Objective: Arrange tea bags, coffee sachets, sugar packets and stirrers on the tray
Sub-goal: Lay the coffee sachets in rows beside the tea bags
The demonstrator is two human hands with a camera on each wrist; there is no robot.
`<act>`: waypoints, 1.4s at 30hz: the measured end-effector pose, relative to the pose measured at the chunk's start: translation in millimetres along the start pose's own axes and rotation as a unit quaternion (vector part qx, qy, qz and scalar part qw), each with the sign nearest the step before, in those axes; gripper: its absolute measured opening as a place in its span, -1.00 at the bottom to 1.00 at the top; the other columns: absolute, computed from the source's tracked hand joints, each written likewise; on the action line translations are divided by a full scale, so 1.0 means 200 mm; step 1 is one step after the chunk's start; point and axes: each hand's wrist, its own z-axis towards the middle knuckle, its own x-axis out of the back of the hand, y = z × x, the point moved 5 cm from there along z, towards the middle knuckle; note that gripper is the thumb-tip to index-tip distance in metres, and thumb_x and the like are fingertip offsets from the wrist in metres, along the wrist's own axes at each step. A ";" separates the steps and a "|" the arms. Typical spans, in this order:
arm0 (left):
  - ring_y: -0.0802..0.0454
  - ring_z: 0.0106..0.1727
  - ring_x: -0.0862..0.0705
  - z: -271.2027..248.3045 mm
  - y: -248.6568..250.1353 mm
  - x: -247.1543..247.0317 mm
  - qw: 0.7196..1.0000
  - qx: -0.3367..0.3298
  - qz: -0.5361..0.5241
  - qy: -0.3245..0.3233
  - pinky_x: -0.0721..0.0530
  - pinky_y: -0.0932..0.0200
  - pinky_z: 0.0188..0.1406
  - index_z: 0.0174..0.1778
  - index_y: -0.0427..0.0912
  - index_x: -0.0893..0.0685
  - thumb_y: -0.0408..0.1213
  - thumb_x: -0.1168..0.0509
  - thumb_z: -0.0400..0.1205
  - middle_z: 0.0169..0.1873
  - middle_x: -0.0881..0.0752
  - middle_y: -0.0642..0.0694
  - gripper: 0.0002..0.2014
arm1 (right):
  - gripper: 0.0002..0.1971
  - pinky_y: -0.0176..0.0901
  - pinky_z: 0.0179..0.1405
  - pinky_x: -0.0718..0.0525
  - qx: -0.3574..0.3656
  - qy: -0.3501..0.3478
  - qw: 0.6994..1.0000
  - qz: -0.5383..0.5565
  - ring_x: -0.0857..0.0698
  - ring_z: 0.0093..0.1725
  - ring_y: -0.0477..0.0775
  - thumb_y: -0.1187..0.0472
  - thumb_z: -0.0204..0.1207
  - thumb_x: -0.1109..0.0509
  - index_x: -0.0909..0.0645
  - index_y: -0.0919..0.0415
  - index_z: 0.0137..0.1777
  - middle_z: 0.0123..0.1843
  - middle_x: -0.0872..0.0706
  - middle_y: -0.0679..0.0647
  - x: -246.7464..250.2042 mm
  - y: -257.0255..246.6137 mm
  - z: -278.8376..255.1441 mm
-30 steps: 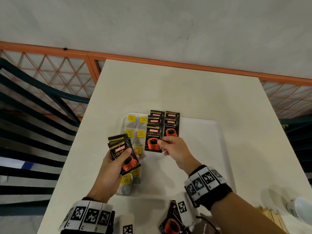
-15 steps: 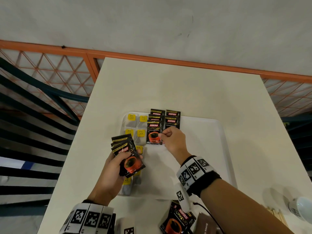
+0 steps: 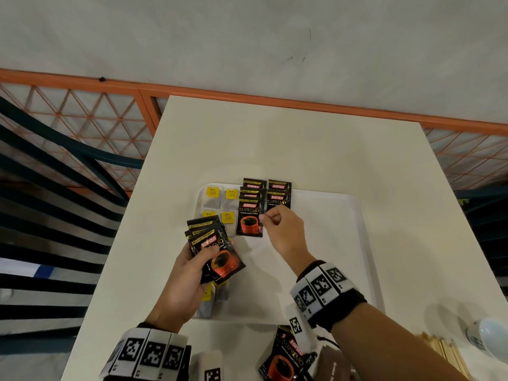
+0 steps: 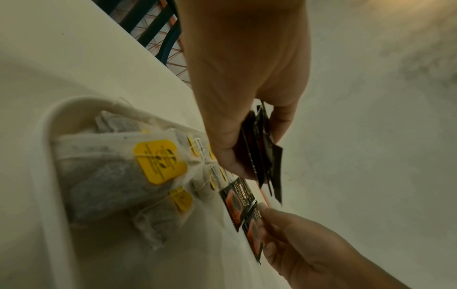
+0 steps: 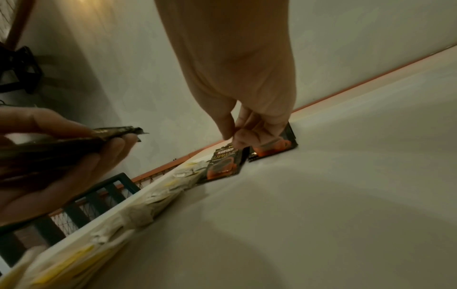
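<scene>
A white tray [image 3: 343,243] lies on the cream table. Tea bags [image 3: 218,200] with yellow tags run down its left side. Black coffee sachets [image 3: 251,196] lie overlapped in two columns beside them, at the far end. My left hand [image 3: 209,251] grips a fan of several coffee sachets [image 3: 222,262] above the tray's left edge. My right hand [image 3: 270,218] is curled over the right column, and its fingertips [image 5: 243,136] pinch the front sachet [image 5: 274,148] there, which lies flat on the tray. The front sachet of the left column [image 3: 249,220] lies free.
Near the table's front edge lie a loose coffee sachet [image 3: 286,358], a brown packet [image 3: 331,367] and wooden stirrers [image 3: 445,353]. A white cup [image 3: 489,339] stands at the front right. An orange lattice railing [image 3: 82,114] runs behind and left of the table.
My right hand let go of the front sachet of the left column and moved up and right onto the right column. The left hand and its fan shifted slightly right.
</scene>
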 end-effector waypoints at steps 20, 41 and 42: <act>-0.07 0.07 -0.76 -0.05 0.02 -0.08 0.998 -0.028 0.018 -0.062 -0.75 0.21 -0.19 0.33 -0.19 -0.53 -0.43 -0.30 0.48 0.11 -0.75 -0.20 -0.54 | -0.93 -0.38 -0.32 -0.67 -0.028 -0.197 0.960 0.196 -0.73 -0.28 -0.18 0.31 0.54 -0.37 -0.66 0.17 -0.05 -0.20 -0.77 -0.01 0.02 0.00 -0.29; -0.06 0.05 -0.75 -0.02 0.01 -0.05 0.999 -0.017 0.027 -0.017 -0.75 0.26 -0.21 0.34 -0.20 -0.53 -0.45 -0.28 0.56 0.07 -0.75 -0.17 -0.60 | -0.84 -0.30 -0.16 -0.59 -0.129 0.058 0.990 0.014 -0.61 -0.12 0.00 0.26 0.52 -0.38 -0.61 0.27 0.06 -0.14 -0.65 0.02 0.14 0.18 -0.01; -0.06 0.05 -0.75 -0.02 0.01 -0.05 0.999 -0.016 0.027 -0.017 -0.75 0.26 -0.21 0.34 -0.20 -0.53 -0.45 -0.28 0.55 0.08 -0.75 -0.18 -0.59 | -0.84 -0.36 -0.25 -0.52 -0.127 0.059 0.990 0.005 -0.59 -0.14 -0.01 0.26 0.53 -0.36 -0.61 0.28 0.06 -0.14 -0.64 0.03 0.14 0.18 -0.02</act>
